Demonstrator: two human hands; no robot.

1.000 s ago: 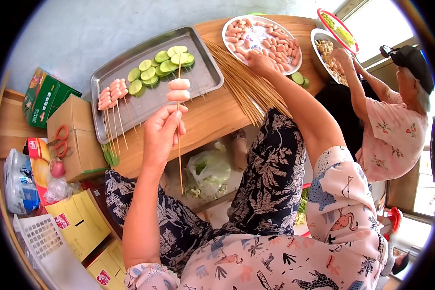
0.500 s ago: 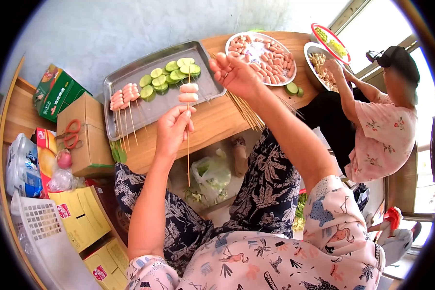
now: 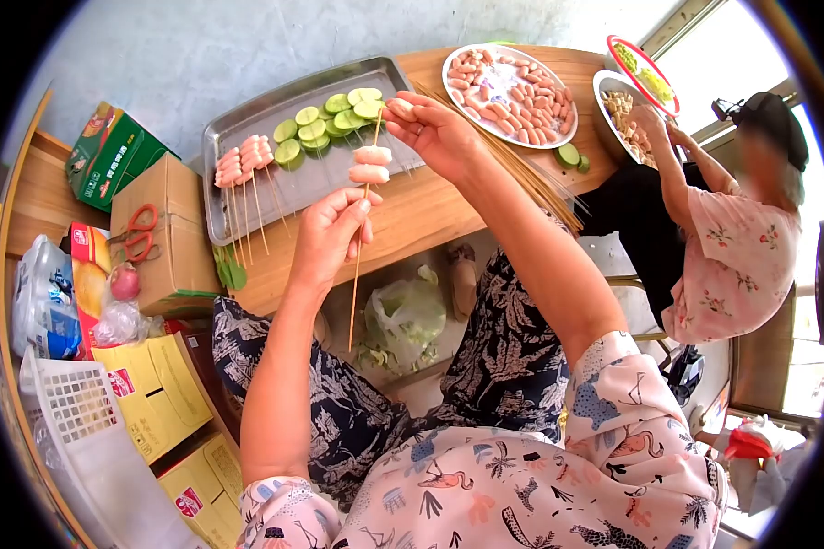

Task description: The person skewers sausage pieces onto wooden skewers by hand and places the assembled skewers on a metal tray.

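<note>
My left hand [image 3: 331, 233] is closed around a thin wooden skewer [image 3: 354, 297], which stands nearly upright. Two small pink sausages [image 3: 369, 173] are threaded on it above my fingers. At the skewer's upper tip, my right hand [image 3: 439, 137] pinches another small sausage [image 3: 401, 109]; whether the tip has gone into it I cannot tell. Behind my hands lies a metal tray [image 3: 238, 137] with sliced green rounds [image 3: 315, 128] on skewers and several finished sausage skewers [image 3: 243, 161]. A white plate [image 3: 572, 114] of loose small sausages sits beyond my right hand.
A bundle of bare skewers [image 3: 522, 174] lies along the wooden table [image 3: 412, 215]. At right, a co-worker [image 3: 732, 238] reaches into a white bowl [image 3: 604, 87]. Left stand a cardboard box [image 3: 169, 229] with red scissors [image 3: 140, 233] and a white basket [image 3: 82, 412]. A plastic bag [image 3: 407, 316] sits below.
My right hand has come from an open pose beside the skewer to its tip, with a sausage between the fingers. The skewer leans slightly more to the right.
</note>
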